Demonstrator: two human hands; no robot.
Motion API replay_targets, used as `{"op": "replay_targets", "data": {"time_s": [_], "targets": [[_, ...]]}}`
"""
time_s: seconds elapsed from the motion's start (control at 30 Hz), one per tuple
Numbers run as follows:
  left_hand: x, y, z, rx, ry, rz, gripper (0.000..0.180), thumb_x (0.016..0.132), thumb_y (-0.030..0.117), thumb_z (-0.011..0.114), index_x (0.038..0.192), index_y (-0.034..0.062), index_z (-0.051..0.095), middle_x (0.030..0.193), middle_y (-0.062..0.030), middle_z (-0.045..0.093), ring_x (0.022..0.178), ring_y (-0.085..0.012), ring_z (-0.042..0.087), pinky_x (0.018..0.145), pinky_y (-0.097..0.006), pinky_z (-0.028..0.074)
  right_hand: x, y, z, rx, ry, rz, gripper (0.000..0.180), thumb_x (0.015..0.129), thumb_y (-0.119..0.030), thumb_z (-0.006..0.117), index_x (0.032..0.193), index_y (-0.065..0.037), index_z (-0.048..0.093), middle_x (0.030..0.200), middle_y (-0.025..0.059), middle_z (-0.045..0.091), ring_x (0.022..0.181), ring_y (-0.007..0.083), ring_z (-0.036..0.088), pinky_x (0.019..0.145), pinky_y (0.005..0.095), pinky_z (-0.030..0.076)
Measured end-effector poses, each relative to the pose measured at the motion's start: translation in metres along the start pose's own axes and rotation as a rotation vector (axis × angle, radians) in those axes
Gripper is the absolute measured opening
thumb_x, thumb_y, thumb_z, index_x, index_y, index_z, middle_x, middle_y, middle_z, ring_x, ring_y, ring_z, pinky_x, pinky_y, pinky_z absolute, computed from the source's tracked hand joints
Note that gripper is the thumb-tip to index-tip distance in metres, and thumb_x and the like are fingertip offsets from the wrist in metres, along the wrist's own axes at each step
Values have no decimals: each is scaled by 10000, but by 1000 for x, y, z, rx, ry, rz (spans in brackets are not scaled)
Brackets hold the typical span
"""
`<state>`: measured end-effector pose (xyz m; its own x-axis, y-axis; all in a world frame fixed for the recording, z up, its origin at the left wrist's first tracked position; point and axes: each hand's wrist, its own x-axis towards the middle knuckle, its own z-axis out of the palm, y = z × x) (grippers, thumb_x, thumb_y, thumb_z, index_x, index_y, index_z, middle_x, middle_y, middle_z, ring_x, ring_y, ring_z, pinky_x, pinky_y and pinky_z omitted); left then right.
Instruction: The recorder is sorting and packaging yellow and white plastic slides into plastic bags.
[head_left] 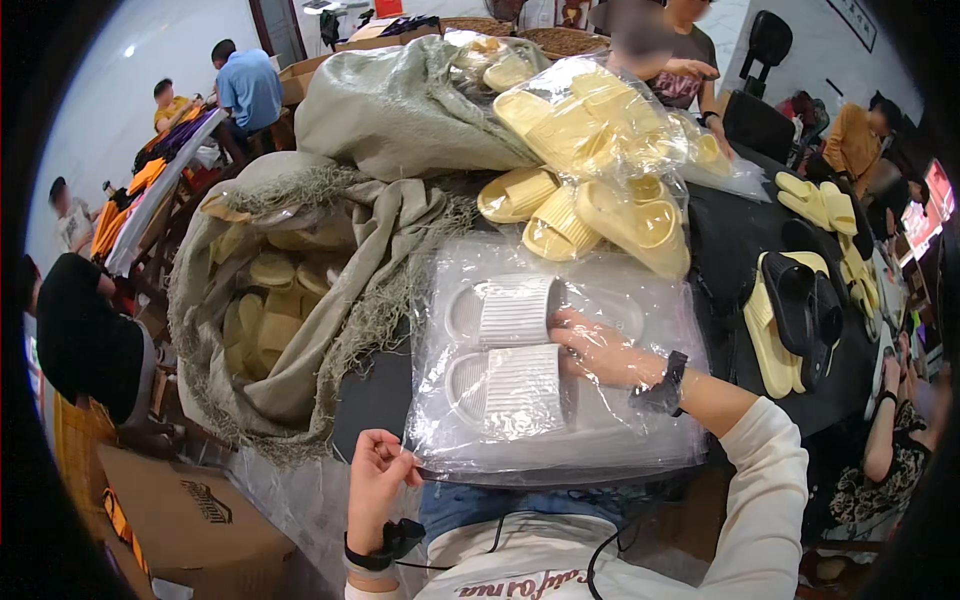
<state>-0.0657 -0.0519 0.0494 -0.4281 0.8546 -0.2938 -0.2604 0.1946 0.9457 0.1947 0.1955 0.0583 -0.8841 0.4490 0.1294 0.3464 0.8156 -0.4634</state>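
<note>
A pair of white ribbed slide sandals (505, 350) lies side by side inside a clear plastic bag (640, 300) on a stack of such bags. My right hand (600, 350) is inside the bag, its fingers against the heel ends of the sandals. My left hand (378, 480) pinches the bag's near left corner between its fingers, at the table's front edge. Both wrists wear dark bands.
Yellow sandals (590, 205), some bagged, are heaped beyond the bag. A grey-green burlap sack (330, 300) full of yellow sandals slumps at left. Black and yellow sandals (795, 315) lie on the dark table at right. Other people sit around; a cardboard box (190, 520) stands lower left.
</note>
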Motion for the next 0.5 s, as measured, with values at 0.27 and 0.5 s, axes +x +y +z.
{"op": "replay_targets", "data": {"time_s": [0.27,0.5], "targets": [[-8,45,20,756,241,471,287,760,-108,488,1027,-11,522,1207,-174,488,1082,-242,546,823,-320,479,-1,14,12,-41,-81,108,432,760,-115,622,1171,-45,506,1298,172,413,1142,353,492,912,426,464],[24,-20,59,1242,-263,716,808,871,396,561,1409,-75,184,1459,-300,191,1367,-422,192,1087,-495,205,-4,-3,4,-87,-15,52,395,763,-119,616,1143,-52,532,1280,165,432,1071,350,535,842,432,486]]}}
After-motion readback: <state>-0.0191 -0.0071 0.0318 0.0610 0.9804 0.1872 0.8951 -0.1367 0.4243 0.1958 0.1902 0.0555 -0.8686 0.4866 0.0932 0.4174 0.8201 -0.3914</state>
